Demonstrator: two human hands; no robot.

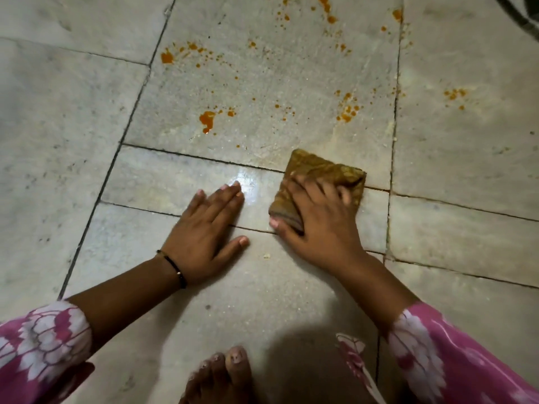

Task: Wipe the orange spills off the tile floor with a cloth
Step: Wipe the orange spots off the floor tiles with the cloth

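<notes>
A folded brown cloth [319, 182] lies flat on the pale tile floor [73, 118], across a grout line. The right hand [318, 217] presses on it, fingers spread over the top and thumb along its near edge. Orange spills [207, 120] dot the tile just beyond. The left hand [204, 237] rests flat beside it, fingers straight, holding nothing. A bare foot [221, 377] shows below.

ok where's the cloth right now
In the head view, the cloth lies right of centre on the floor, under the right hand, just below the spills.
</notes>
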